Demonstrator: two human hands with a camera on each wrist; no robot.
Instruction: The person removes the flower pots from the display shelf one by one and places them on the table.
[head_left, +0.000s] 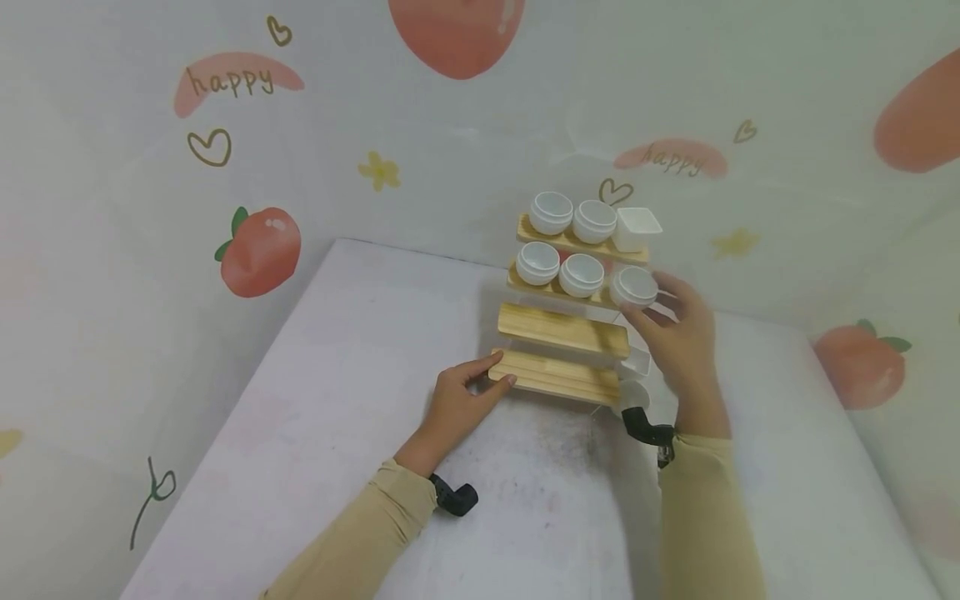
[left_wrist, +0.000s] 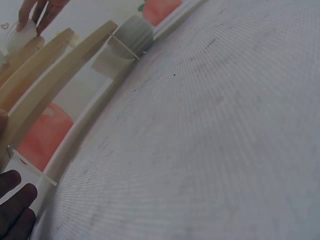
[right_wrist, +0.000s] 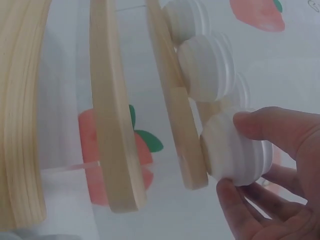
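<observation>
A tiered wooden rack [head_left: 555,377] with clear side supports stands on the table. My left hand [head_left: 457,404] pinches the left end of its lowest board between thumb and fingers. At the right end of the second board from the top, my right hand [head_left: 682,333] holds a round white bowl [head_left: 636,286]. In the right wrist view, that bowl [right_wrist: 235,150] is against the board's end, with thumb and fingers around its sides. Two more round bowls [head_left: 582,275] sit to its left. The top board carries two round bowls [head_left: 551,213] and a square white bowl [head_left: 636,230].
The two lower boards [head_left: 562,330] bear nothing. Beside the rack's right end, partly behind it, are a white square dish [head_left: 637,360] and a round white bowl [head_left: 634,398] on the white table [head_left: 360,375]. A printed wall covering [head_left: 450,142] rises behind.
</observation>
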